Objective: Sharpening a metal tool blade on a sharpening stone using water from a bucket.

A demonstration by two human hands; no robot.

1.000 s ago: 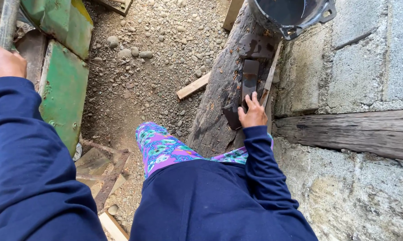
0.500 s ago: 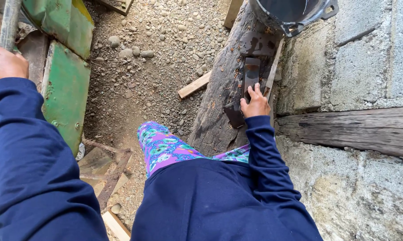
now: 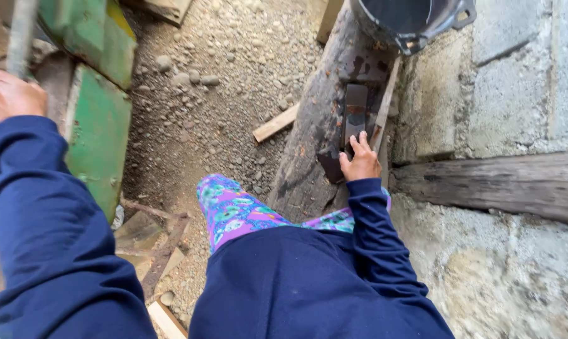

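The flat dark metal piece (image 3: 354, 116) lies on our log (image 3: 315, 144); our right hand (image 3: 361, 162) touches it with spread fingers, left hand (image 3: 7, 97) gripping a grey pole (image 3: 20, 31), black bucket (image 3: 409, 19) ahead.

The left hand (image 3: 7, 97) sits at the left edge, blurred, and whether its fingers close around the grey pole (image 3: 21, 31), itself cut off at the top edge, cannot be told. The right hand (image 3: 361, 160) covers the near end of the dark flat metal piece (image 3: 354, 116) on the log (image 3: 322, 125), so its grip there stays unclear. At the far edge the black bucket (image 3: 409, 22) is cropped, and the near end of the log disappears behind the patterned leg (image 3: 234, 210).
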